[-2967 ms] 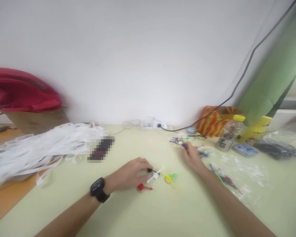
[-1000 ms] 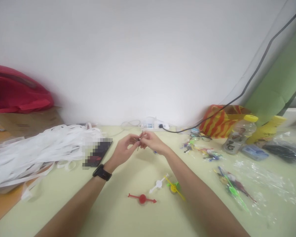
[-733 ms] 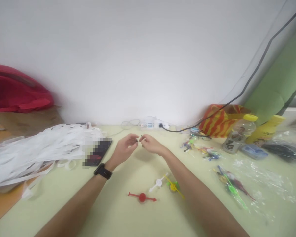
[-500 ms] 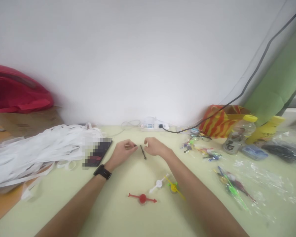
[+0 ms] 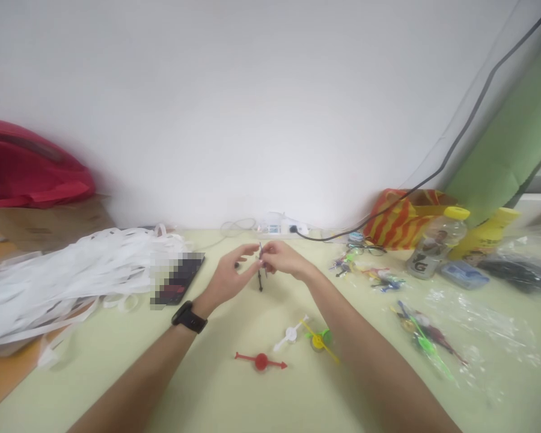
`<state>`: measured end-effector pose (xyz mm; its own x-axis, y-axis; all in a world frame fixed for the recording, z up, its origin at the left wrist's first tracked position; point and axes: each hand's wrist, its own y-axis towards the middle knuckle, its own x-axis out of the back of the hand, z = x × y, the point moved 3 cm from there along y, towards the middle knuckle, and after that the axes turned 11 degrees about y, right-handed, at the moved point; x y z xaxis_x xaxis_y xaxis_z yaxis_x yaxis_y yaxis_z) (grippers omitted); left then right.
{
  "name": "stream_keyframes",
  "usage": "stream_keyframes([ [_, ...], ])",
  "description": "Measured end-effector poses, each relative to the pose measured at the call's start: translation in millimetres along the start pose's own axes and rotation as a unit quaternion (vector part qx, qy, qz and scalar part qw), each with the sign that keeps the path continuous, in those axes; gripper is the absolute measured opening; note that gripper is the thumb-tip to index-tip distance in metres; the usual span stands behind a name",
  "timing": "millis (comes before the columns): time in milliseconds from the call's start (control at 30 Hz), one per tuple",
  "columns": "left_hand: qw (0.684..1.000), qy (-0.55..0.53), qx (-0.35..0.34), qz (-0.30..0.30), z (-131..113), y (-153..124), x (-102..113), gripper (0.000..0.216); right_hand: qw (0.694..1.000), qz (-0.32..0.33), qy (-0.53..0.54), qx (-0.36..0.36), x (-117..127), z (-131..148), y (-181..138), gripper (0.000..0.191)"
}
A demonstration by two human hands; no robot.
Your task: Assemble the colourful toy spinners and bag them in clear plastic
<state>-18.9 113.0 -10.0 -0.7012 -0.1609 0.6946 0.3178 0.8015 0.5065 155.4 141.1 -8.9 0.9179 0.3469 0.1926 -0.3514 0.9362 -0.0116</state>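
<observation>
My right hand is raised over the table, its fingers pinched on a thin black stick piece that hangs down from them. My left hand, with a black watch on the wrist, is right beside it with fingers loosely curled and a small dark bit at its fingertips. Below the hands on the table lie a red disc-and-stick piece, a white one and a yellow one on a green one.
A heap of white strips and a dark phone lie left. More coloured pieces, plastic bags, a bottle, a yellow container and a striped bag lie right. A power strip sits by the wall.
The hands were apart half a second ago, with the black stick between them. Now they have closed together again and the right hand holds the stick hanging down.
</observation>
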Motion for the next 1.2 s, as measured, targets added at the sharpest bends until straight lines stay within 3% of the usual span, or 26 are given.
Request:
stream_keyframes([
  [167, 0.998, 0.006, -0.059, -0.005, -18, 2, 7, 0.016, 0.994, 0.037, 0.106, 0.017, -12, 4, 0, 0.009],
  [333, 0.998, -0.038, -0.043, 0.041, -7, 0, 6, 0.017, 0.991, 0.047, 0.126, 0.001, -16, -7, 1, 0.013],
  [700, 0.995, -0.058, -0.043, 0.066, 5, 2, 9, 0.023, 0.975, 0.109, 0.194, -0.001, -15, -13, 1, 0.006],
  [1200, 0.989, -0.082, -0.029, 0.120, 3, -4, -1, 0.016, 0.988, 0.103, 0.109, -0.037, -20, -23, 0, 0.010],
])
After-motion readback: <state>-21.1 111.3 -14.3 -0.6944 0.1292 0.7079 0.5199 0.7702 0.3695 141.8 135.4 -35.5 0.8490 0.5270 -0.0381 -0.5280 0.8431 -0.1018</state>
